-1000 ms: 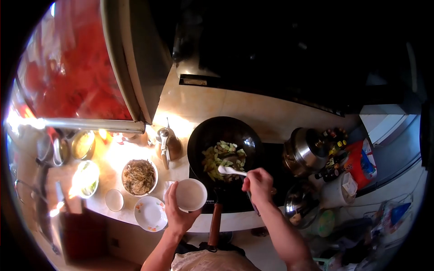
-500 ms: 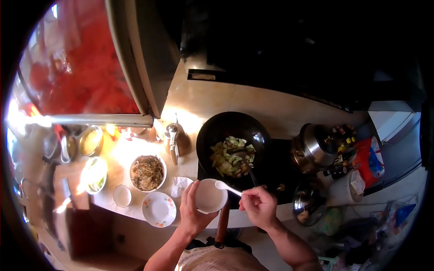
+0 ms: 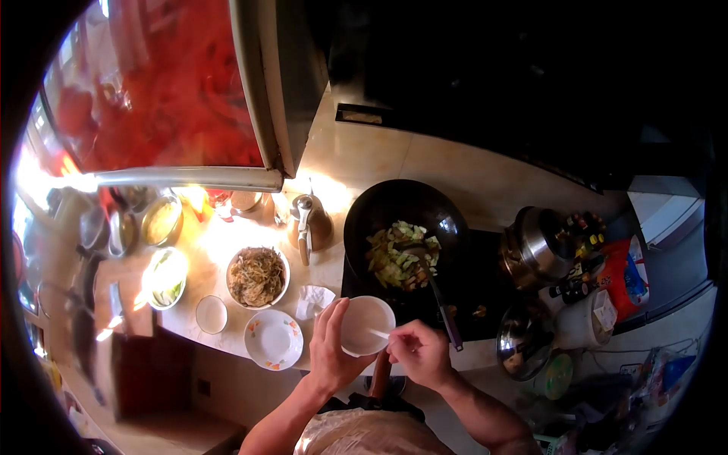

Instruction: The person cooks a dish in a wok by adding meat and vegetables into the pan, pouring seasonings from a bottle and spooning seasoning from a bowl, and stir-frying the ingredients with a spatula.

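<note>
**Spoon in the Bowl, Chopped Food in the Pan**

The left hand [image 3: 332, 350] grips a small white bowl [image 3: 364, 312] near the pan [image 3: 402, 201]. The right hand [image 3: 421, 353] pinches a white spoon [image 3: 377, 332], its tip inside the bowl. The chopped food [image 3: 385, 243] is already in the pan, where a spatula [image 3: 447, 318] rests. The stringy food [image 3: 258, 277] is not; it sits in a big bowl [image 3: 283, 294] on the counter [image 3: 322, 277].

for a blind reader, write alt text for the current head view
A person's left hand holds a white bowl while the right hand holds a white spoon in it. Beyond is a black wok of chopped food with a utensil in it; another bowl, of shredded food, and a floral plate sit on the left.
</note>
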`<move>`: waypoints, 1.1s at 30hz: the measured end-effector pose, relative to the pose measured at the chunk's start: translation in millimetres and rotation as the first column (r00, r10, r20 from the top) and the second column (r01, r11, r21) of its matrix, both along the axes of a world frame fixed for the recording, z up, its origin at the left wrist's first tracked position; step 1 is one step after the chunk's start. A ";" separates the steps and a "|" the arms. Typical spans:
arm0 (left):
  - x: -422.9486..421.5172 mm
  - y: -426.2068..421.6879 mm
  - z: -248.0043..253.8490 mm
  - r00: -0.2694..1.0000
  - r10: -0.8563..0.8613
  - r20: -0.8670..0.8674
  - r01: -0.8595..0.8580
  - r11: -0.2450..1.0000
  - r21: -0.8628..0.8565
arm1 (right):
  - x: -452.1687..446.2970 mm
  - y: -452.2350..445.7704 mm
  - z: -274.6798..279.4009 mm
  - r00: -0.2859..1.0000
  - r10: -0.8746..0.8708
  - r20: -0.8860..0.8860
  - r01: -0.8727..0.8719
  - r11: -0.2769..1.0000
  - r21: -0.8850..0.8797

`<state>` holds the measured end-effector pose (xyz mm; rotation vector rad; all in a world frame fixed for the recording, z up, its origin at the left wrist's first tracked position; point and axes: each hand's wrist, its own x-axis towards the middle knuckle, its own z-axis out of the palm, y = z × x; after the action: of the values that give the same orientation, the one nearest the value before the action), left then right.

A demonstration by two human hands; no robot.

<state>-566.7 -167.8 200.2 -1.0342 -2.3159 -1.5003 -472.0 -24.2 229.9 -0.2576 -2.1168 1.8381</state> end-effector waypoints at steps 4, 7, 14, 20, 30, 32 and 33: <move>0.4 -1.5 1.9 1.000 -0.009 0.011 0.009 1.000 -0.021 | 1.3 4.4 -4.3 0.999 -0.051 -0.011 0.049 0.989 -0.140; 0.6 -0.2 2.6 1.000 -0.007 0.014 0.007 1.000 -0.022 | 3.8 7.2 -3.6 0.995 -0.097 0.010 0.097 0.976 -0.193; 0.3 3.5 -0.5 1.000 -0.003 0.025 0.004 0.999 -0.032 | 7.1 19.0 -3.9 0.993 -0.113 -0.032 0.104 0.975 -0.198; -1.3 5.7 -6.8 0.985 -0.015 0.169 0.012 1.000 0.019 | 5.5 32.8 -3.5 0.979 -0.195 -0.056 0.181 0.965 -0.191; -8.7 -7.7 -24.8 0.977 0.072 0.203 -0.069 0.997 -0.021 | -17.2 57.4 -8.6 0.898 -0.440 0.032 0.441 0.897 -0.029; -11.8 -9.5 -38.9 0.965 0.045 0.259 -0.057 0.998 0.037 | -20.1 28.4 -4.7 0.982 -0.188 -0.012 0.186 0.977 -0.101; -13.0 -12.7 -43.0 0.964 0.039 0.264 -0.051 0.998 0.040 | -26.4 18.3 -14.5 0.993 -0.120 0.018 0.121 0.991 -0.064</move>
<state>-579.7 -180.5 157.1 -0.8068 -2.4441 -1.7596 -498.4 -5.9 215.4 -0.4064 -2.0065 1.8418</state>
